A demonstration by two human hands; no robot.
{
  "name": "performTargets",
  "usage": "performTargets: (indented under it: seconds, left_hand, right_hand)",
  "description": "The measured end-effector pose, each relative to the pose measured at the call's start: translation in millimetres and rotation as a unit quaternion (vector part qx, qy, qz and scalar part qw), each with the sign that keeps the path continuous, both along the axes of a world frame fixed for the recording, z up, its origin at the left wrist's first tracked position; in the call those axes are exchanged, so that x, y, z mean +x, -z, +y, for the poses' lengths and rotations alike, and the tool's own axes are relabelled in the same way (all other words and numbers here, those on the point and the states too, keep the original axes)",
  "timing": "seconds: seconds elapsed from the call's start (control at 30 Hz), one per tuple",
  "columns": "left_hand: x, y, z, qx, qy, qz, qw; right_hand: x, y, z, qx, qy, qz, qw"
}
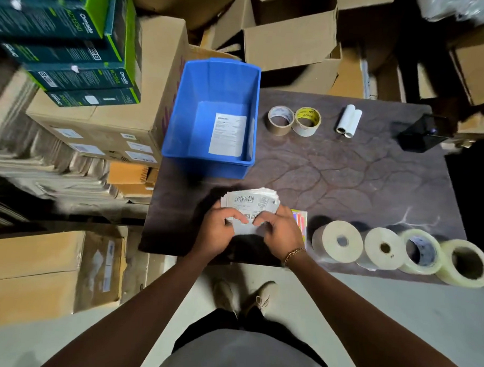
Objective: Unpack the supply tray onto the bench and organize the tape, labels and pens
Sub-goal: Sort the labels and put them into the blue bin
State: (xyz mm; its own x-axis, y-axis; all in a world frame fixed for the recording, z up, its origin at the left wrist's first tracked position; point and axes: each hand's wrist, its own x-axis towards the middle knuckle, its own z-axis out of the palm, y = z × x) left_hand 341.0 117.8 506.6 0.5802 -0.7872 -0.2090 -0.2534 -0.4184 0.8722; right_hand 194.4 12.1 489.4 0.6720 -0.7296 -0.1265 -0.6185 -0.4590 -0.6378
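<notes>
Both my left hand (220,226) and my right hand (281,231) grip a stack of printed barcode labels (251,201) just above the bench's near edge. The blue supply tray (182,121) stands at the bench's far left and holds one printed sheet (228,134). A brown tape roll (280,120) and a yellow-labelled tape roll (307,121) sit side by side behind. Two white paper rolls (348,121) lie further right. Several large rolls (340,241) line the near right edge, two of them clear tape (422,251). A pack of coloured pens (301,221) lies partly hidden by my right hand.
The dark wooden bench (345,173) has a black device (423,133) at its far right corner. Stacked cardboard boxes (114,118) and green product boxes (75,48) crowd the left. Open cartons (290,34) stand behind the bench. My feet show on the grey floor below.
</notes>
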Motion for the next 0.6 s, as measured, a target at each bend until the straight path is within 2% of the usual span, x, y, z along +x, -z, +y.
performTargets:
  seconds: [0.07, 0.13, 0.2, 0.27, 0.33, 0.43, 0.6]
  left_hand:
    - [-7, 14, 2, 0.020, 0.029, -0.047, 0.998]
    - [-16, 29, 6, 0.067, 0.057, -0.043, 0.995]
    - [-22, 30, 6, 0.121, 0.068, -0.022, 0.990]
    - [-22, 25, 2, 0.118, 0.052, -0.031, 0.991]
    - [-19, 9, -3, 0.074, 0.046, -0.037, 0.996]
    - [-9, -27, -13, 0.001, 0.043, -0.003, 0.999]
    - [47, -82, -57, -0.055, 0.031, 0.042, 0.997]
  right_hand:
    - [-7, 3, 1, -0.072, -0.029, 0.042, 0.996]
    - [-13, 10, 3, -0.099, -0.077, 0.072, 0.989]
    - [-14, 12, 1, -0.051, -0.089, 0.088, 0.991]
    - [-13, 8, -3, 0.029, -0.066, 0.075, 0.995]
    - [-12, -2, -10, 0.068, -0.046, 0.031, 0.996]
    - [-5, -33, -24, 0.113, -0.022, -0.075, 0.991]
    - [41, -83, -60, 0.146, 0.000, -0.195, 0.970]
